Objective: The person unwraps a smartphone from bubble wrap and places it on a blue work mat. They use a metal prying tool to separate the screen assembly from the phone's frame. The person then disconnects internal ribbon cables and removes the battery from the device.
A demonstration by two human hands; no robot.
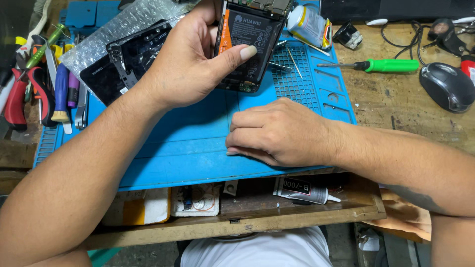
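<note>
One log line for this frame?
left hand: holds opened phone | right hand: curled on blue mat | screwdriver: on bench
</note>
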